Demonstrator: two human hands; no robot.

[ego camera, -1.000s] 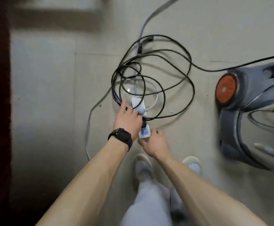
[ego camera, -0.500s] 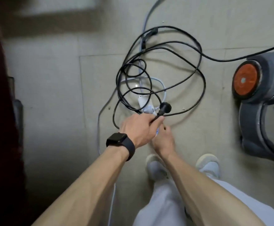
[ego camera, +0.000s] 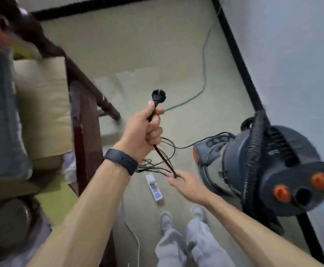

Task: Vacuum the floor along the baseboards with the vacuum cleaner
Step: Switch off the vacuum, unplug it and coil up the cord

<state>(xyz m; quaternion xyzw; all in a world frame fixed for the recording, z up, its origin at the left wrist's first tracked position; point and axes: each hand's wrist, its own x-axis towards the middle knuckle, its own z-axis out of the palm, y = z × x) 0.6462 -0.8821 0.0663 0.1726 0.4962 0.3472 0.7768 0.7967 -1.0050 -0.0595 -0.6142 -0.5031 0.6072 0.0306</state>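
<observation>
Black cord [ego camera: 164,159]: my left hand [ego camera: 141,134] grips it just under the plug [ego camera: 158,95], and my right hand [ego camera: 186,183] pinches it lower. The vacuum [ego camera: 272,170] stands beside the baseboard [ego camera: 241,62]. If I pull, the slack loops may knot.

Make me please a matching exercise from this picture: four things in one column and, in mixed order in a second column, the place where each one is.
Things
1. plug
2. cord
3. power strip
4. vacuum cleaner

Places
A. lying on the floor
B. standing next to the black baseboard
C. stretched from the left hand down to the right hand
D. sticking up above the left hand

Pairs: 1-D, 2-C, 3-A, 4-B
</observation>
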